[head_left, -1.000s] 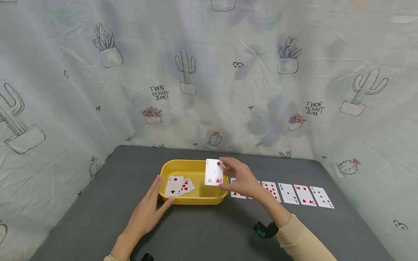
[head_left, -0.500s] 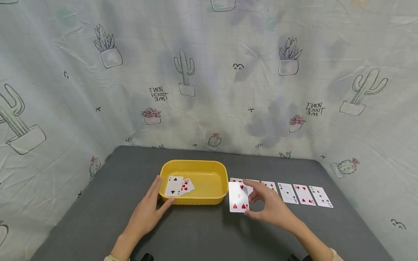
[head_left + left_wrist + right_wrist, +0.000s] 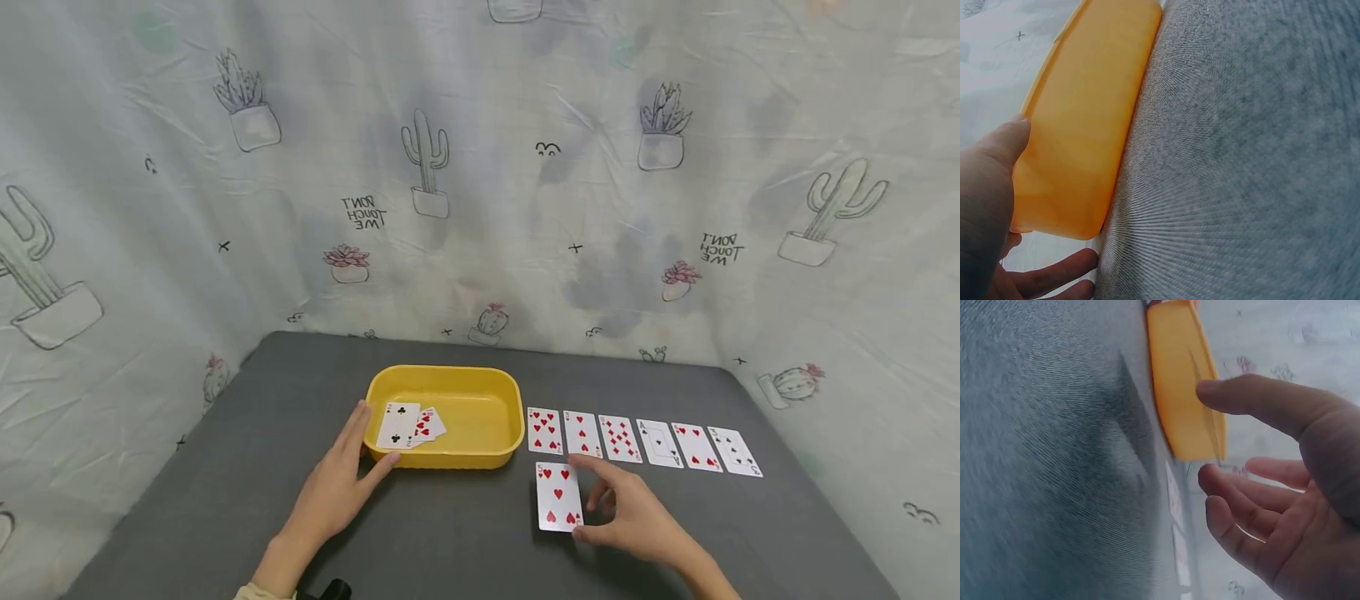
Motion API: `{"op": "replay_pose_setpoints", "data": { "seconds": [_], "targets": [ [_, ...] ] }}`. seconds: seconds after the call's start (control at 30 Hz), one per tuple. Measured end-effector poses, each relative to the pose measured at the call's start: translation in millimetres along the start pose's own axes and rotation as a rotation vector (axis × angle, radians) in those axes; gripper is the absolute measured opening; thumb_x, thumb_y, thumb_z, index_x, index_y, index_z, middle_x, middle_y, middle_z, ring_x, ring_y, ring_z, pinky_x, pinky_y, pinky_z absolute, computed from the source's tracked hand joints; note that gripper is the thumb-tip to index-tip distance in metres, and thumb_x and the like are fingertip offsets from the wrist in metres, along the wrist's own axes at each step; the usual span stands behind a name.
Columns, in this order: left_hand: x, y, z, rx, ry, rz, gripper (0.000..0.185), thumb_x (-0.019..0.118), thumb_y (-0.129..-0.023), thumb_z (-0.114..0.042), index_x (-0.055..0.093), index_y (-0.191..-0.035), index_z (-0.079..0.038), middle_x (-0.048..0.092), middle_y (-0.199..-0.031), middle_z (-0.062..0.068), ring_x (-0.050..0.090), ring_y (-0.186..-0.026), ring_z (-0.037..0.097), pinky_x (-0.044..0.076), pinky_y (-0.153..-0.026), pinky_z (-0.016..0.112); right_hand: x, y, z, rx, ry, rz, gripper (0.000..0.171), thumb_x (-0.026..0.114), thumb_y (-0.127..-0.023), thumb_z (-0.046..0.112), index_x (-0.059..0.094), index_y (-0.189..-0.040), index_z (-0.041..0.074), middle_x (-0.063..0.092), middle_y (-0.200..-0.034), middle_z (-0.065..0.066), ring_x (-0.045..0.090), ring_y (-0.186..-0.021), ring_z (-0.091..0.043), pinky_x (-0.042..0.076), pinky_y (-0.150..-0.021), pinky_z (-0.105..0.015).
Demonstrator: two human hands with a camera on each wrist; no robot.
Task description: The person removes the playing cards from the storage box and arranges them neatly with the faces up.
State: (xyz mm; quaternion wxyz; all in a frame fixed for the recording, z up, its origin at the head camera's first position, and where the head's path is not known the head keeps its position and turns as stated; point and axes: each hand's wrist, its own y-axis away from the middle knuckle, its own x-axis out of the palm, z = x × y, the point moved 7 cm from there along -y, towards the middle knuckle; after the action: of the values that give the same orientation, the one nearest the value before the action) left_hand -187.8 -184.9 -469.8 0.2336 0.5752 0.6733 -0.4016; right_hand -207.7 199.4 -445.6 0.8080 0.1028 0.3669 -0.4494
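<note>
- Cards: six face up in one row at centre right of the head view, edge to edge or nearly so; one heart card alone just below the row's left end; a small overlapping pile in the tray, club card on top, exact count unclear.
- One yellow tray at frame centre, its right wall just left of the row.
- Right hand: fingers relaxed and spread, fingertips at the lone card's right edge; contact unclear, nothing gripped.
- Left hand: flat on the grey table, straight fingers against the tray's lower left corner.
- Open table: wide strip left of the tray, band along the lower frame, strip behind row and tray up to the cactus-print cloth.
</note>
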Motion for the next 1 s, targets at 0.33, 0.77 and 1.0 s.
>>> {"op": "replay_pose_setpoints", "data": {
  "seconds": [0.33, 0.77, 1.0],
  "targets": [
    [0.3, -0.3, 0.7, -0.014, -0.014, 0.016, 0.092, 0.053, -0.093, -0.063, 0.014, -0.159, -0.012, 0.013, -0.163, 0.009, 0.032, -0.139, 0.038, 0.039, -0.098, 0.061, 19, -13, -20, 0.017, 0.037, 0.022, 0.083, 0.091, -0.069, 0.021, 0.05, -0.14, 0.008, 0.064, -0.102, 0.002, 0.056, -0.064, -0.008, 0.048, -0.055, -0.024],
    [-0.8, -0.7, 1.9, -0.034, -0.015, 0.026, 0.092, 0.053, -0.093, -0.064, 0.013, -0.16, -0.014, 0.013, -0.163, 0.01, 0.03, -0.14, 0.038, 0.037, -0.099, 0.063, 20, -17, -35, 0.079, -0.047, 0.078, 0.082, 0.09, -0.071, 0.025, 0.05, -0.141, 0.011, 0.059, -0.069, 0.001, 0.056, -0.059, -0.011, 0.049, -0.053, -0.027],
    [-1.2, 0.1, -0.9, -0.032, -0.014, 0.022, 0.093, 0.055, -0.093, -0.063, 0.015, -0.159, -0.012, 0.013, -0.163, 0.011, 0.03, -0.14, 0.039, 0.037, -0.099, 0.063, 21, -15, -39, 0.104, -0.081, 0.082, 0.085, 0.092, -0.069, 0.024, 0.05, -0.141, 0.011, 0.059, -0.068, 0.0, 0.056, -0.059, -0.012, 0.049, -0.051, -0.027]
  ]
}}
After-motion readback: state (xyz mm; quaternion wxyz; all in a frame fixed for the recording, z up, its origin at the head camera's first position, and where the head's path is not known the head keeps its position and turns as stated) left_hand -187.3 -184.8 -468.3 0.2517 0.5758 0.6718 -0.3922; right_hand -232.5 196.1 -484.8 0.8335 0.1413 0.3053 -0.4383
